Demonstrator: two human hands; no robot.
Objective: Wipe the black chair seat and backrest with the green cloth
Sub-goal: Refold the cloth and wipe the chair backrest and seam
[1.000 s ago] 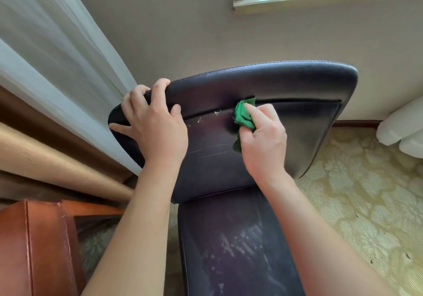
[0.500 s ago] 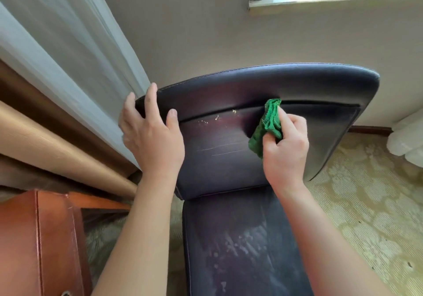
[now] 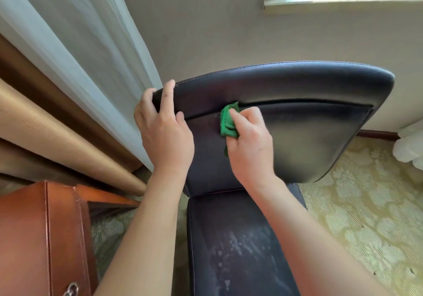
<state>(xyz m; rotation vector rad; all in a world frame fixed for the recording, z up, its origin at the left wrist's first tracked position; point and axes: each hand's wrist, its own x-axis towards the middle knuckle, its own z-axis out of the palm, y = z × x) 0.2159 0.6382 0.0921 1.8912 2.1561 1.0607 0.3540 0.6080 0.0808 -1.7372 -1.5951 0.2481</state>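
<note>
Head view shows the right hand (image 3: 249,142) gripping the bunched green cloth (image 3: 227,121) and pressing it against the black chair's backrest (image 3: 309,135), right at the seam under the padded top roll. A second ago the cloth sat nearer the middle of that seam; it has since slid left, and the pale crumbs that dotted the panel beside the seam are mostly gone, with only a faint speck left just beside the cloth. The left hand (image 3: 164,131) has stayed on the backrest's top left corner, fingers curled over the edge and thumb on the front face, bracing the chair. I judge the stroke is clearing the left stretch of the seam, while the right part of the backrest looks dull and possibly unwiped. The seat (image 3: 240,250), nearer the camera, carries whitish smears, so that part of the job looks far from done.
</note>
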